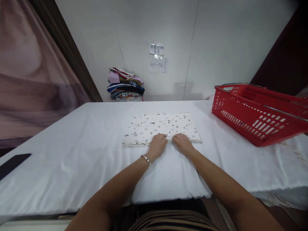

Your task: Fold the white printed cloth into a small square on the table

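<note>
A folded white cloth [163, 123] with a small dark print lies flat in layers on the white-covered table [96, 154]. My left hand [158, 145], with a bracelet at the wrist, grips the near edge of the cloth around its middle. Close beside it, my right hand [183, 143] grips the same edge a little to the right. The fingers of both hands are curled over the layered edge, and the thumbs are mostly hidden.
A red plastic basket [240, 115] with metal handles stands at the table's right. Behind the far edge rises a stack of folded fabrics [126, 85]. Paper signs [157, 65] are taped to the wall. A dark flat object [14, 163] lies at the left edge.
</note>
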Demonstrator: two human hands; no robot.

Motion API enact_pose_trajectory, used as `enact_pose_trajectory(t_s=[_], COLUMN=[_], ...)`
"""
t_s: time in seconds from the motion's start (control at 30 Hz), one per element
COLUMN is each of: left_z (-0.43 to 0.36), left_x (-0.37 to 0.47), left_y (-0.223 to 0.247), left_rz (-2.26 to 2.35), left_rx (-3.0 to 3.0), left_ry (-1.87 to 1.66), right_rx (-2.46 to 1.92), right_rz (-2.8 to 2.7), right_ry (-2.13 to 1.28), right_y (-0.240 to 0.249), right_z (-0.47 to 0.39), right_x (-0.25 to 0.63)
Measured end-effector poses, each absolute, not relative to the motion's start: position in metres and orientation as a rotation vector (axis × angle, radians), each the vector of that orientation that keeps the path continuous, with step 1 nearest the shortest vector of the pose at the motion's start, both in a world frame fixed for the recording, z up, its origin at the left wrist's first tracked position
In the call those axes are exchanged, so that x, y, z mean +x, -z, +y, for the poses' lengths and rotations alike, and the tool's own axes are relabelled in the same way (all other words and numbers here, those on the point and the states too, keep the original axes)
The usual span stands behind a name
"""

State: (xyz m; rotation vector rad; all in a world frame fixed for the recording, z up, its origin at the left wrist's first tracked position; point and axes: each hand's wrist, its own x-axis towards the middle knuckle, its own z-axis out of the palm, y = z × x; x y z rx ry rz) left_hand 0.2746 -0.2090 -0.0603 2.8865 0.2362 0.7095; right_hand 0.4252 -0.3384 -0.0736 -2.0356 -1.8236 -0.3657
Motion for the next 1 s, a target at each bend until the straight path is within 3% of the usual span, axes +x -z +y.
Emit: enact_pose_trajectory(t_s=[0.63,1.0], left_z=[-0.208,-0.182], left_x=[0.277,0.236], left_y=[0.066,0.053], left_rz=[0.319,0.465], left_rx=[3.077,3.091], left_ry=[-0.527,-0.473], right_rx=[-2.013,-1.942], right_rz=[-1.827,-1.811], right_ry=[0.383,0.384], right_y=[0.073,0.078], right_z=[-0.339,-0.34], right_x=[0.423,0.427])
